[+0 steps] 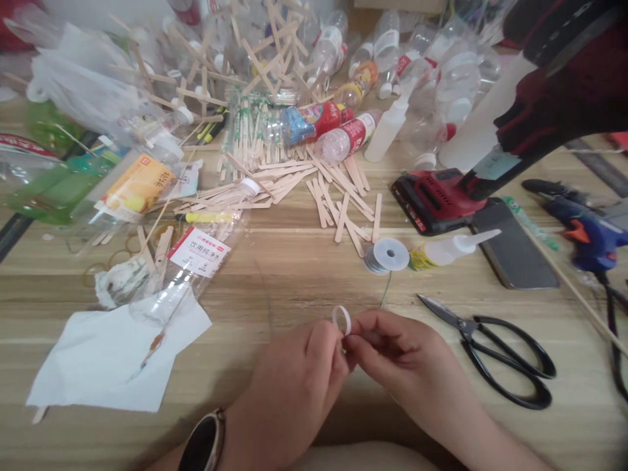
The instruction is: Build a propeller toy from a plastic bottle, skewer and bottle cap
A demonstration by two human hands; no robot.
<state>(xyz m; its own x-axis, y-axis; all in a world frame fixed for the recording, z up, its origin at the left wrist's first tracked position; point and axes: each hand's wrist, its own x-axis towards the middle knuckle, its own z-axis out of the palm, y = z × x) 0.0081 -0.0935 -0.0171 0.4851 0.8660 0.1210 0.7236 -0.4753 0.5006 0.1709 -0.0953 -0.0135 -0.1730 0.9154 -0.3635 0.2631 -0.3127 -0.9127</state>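
My left hand (307,379) and my right hand (405,366) meet near the table's front edge, fingers closed in a pinch. Between them stands a small white ring (342,320), its lower edge hidden by my fingertips. A thin green thread (386,291) runs from my right fingers up to a spool (390,254). Just right of my right hand lie black-handled scissors (468,327), blades slightly apart. Both hands seem to pinch the ring; whether the thread passes through it is hidden.
Wooden craft sticks (343,203) lie scattered beyond the hands, with several plastic bottles (343,134) behind. A red cordless drill (436,196), a phone (515,245) and a blue glue gun (589,229) are at right. White paper (98,360) and a clear bottle (196,255) lie left.
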